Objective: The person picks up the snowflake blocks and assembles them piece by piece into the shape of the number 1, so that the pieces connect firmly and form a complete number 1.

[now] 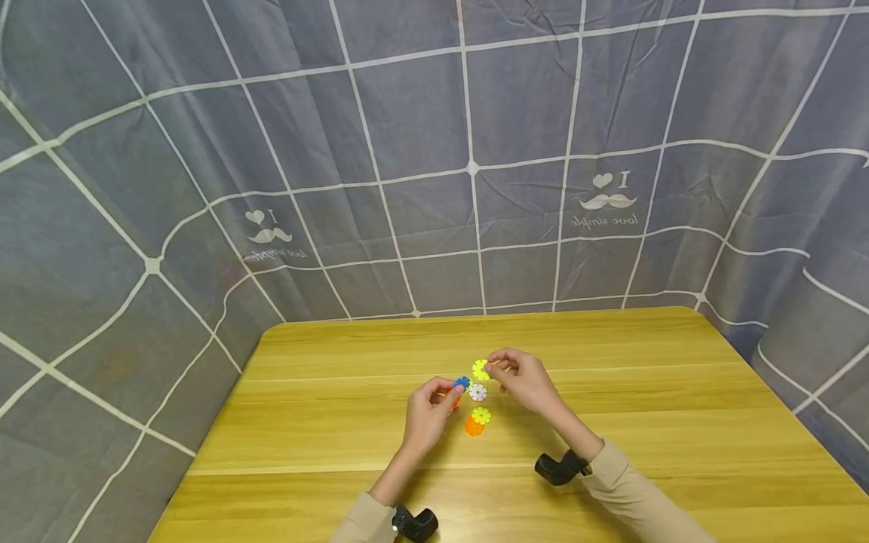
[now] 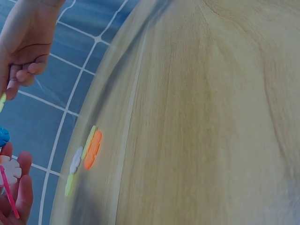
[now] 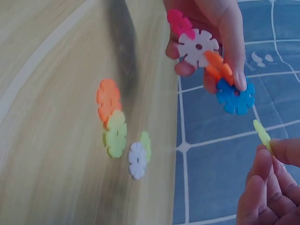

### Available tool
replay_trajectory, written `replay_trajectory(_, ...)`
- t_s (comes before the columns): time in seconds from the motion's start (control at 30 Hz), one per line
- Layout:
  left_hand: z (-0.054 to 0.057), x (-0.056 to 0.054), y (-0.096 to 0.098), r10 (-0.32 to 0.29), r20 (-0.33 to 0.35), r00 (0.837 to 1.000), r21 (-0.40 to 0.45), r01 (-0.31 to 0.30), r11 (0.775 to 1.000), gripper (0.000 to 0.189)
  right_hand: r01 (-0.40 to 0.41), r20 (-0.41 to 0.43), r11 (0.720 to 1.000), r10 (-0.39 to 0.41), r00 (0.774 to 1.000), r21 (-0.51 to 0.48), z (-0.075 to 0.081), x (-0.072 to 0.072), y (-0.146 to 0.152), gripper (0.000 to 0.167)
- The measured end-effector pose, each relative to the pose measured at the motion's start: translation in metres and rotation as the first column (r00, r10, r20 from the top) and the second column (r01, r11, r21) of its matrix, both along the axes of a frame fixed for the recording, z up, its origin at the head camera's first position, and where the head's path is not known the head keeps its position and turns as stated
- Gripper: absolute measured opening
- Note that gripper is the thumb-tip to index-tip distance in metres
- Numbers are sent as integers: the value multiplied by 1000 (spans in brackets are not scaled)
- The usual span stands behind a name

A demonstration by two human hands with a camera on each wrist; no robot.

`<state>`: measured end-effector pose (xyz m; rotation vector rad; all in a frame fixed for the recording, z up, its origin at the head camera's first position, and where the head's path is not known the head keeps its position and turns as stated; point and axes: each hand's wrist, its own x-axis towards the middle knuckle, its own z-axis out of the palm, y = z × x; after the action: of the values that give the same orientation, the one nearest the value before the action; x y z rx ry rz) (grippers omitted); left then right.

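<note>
Grips a notched-disc chain [image 3: 187,49] in the left hand [image 1: 426,418] above the table [image 1: 305,422]; just right, pinches a yellow notched disc [image 1: 478,369] between fingers of the right hand [image 1: 526,381]. Probably light, stiff, slightly slick; best held by the rim.

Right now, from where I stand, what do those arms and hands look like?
They are a person's. The left hand and right hand are bare, with no gloves. The left sleeve and right sleeve are beige and end short of the hands. A black, rounded device sits by each sleeve's end.
</note>
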<state>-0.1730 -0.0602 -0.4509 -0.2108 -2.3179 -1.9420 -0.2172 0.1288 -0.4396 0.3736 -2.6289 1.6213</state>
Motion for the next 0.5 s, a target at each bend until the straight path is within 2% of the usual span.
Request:
replay_trajectory(0.37, 2, 1, 3, 2, -25, 1000, -31, -3, 1000, 18, 5, -29, 1000, -5, 1000, -1, 2, 4, -8, 19)
replay_trajectory(0.5, -2, -1, 5, 11, -41, 999, -49, -13, 999, 17, 20, -28, 1000, -20, 999, -3, 3, 5, -9, 19)
